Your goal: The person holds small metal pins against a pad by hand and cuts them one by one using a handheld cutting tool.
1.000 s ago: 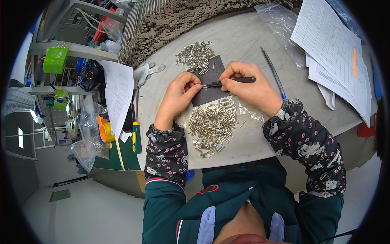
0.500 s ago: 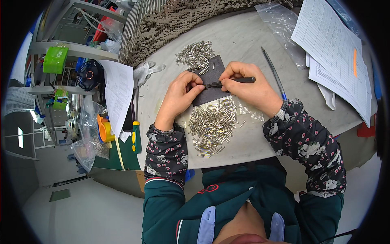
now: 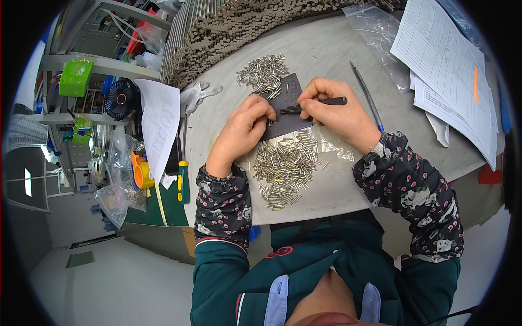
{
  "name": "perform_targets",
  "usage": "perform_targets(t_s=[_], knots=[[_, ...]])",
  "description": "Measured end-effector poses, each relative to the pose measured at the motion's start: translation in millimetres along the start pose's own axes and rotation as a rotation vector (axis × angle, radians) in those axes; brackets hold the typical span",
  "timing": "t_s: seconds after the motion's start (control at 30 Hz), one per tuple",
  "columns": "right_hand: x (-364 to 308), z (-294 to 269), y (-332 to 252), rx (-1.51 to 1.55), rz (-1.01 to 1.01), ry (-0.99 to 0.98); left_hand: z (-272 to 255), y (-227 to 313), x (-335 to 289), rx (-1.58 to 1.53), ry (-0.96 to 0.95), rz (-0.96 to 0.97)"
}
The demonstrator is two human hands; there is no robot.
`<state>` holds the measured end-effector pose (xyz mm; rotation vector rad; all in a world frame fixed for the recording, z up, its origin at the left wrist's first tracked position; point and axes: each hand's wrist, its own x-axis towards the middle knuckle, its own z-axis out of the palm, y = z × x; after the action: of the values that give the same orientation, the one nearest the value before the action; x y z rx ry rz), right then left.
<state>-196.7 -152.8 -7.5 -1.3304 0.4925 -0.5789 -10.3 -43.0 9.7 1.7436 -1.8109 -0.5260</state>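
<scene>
In my right hand (image 3: 340, 111) is a black drill bit (image 3: 291, 110), pinched so that its spiral-fluted end points left over a dark flat pad (image 3: 288, 122). Its smooth shank sticks out past my fingers on the right. My left hand (image 3: 243, 130) is curled at the pad's left edge, with a small metal pin (image 3: 271, 123) showing at its fingertips; the grip is partly hidden. A large pile of small metal pins (image 3: 285, 165) lies just nearer than the pad. Beyond it is a smaller pile of pins (image 3: 263, 75).
Stacked metal rods (image 3: 217, 41) line the table's far side. A pen (image 3: 367, 98), a clear plastic bag (image 3: 375, 38) and paper sheets (image 3: 435, 49) lie to the right. Leftward are a grey glove (image 3: 198, 96), a green-and-yellow screwdriver (image 3: 183, 182), a black fan (image 3: 120, 100) and a yellow tape dispenser (image 3: 142, 173).
My left hand has drawn back from the drill bit's tip and dipped toward the pad's near left edge. My right hand has shifted slightly right and away with the drill bit.
</scene>
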Motion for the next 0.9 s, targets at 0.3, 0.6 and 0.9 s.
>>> perform_targets(t_s=[0.3,0.6,0.9], knots=[[-1,-1,-2,-0.034,-0.001,0.004,4,19,2,0.334,-0.008,-0.425],[0,-2,5,-0.055,-0.046,-0.017,11,27,-7,0.385,0.082,-0.200],[-2,5,-3,-0.096,-0.030,-0.040,-1,-1,-6,0.186,0.103,0.004]])
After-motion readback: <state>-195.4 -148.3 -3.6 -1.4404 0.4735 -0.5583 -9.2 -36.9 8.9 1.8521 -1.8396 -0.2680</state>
